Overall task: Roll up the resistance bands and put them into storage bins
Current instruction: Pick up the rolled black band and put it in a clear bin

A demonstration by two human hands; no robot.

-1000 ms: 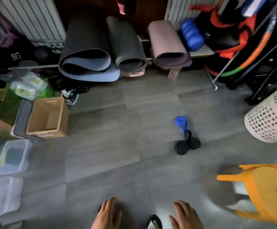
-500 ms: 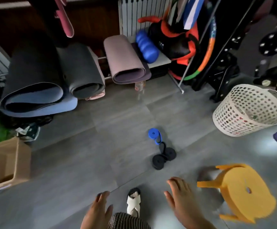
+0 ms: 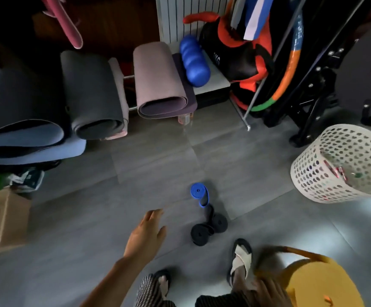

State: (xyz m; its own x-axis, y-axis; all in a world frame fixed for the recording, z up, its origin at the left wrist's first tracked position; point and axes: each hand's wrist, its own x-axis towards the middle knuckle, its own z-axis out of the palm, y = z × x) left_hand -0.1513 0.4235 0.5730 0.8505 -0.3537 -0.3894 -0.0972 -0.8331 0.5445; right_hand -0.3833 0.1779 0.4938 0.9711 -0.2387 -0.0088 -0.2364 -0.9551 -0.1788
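Looking down, we could not tell our right grip's (image 3: 266, 291) state, blurred beside the yellow stool (image 3: 317, 282); our left grip (image 3: 146, 233) hovered wide, empty. Just ahead on the floor (image 3: 91, 218) lay black rolled bands (image 3: 200, 234), then a blue roll (image 3: 197, 191): probably light, soft, springy, best pinched across each coil.

1. The right hand (image 3: 267, 290): smeared by motion against the yellow stool (image 3: 319, 282); its grip cannot be read.
2. The yellow stool, at that hand: blurred, seat cut by the lower edge.
3. The cardboard box (image 3: 3, 220), well left of the left hand (image 3: 146, 229): cut by the left edge, inside hidden.
4. The white basket (image 3: 335, 173), far right of the left hand: cut by the right edge, contents indistinct.
5. The black bands (image 3: 208, 228), just right of the left hand: rolls overlap, count uncertain.
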